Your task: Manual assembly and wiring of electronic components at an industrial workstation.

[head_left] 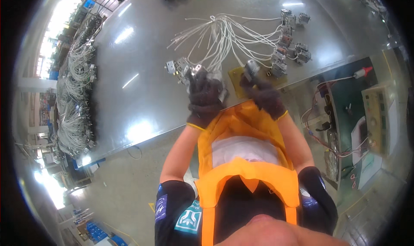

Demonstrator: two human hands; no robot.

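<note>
Right grip (pixel 264 94) closed around a metal part (pixel 252 67) at its tip; left grip (pixel 205 93) against clustered metal boxes (pixel 183 69), closure unclear.

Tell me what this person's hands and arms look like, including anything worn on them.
The left hand and right hand wear dark grey fabric gloves with thin yellow cuff edges. Both forearms are bare. Short black fabric sleeves carry patches: purple and teal on the left, purple and white on the right.

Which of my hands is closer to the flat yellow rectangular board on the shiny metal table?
Right. Your dark-gloved right hand partly covers the flat yellow board in view; your dark-gloved left hand is off to its left.
</note>
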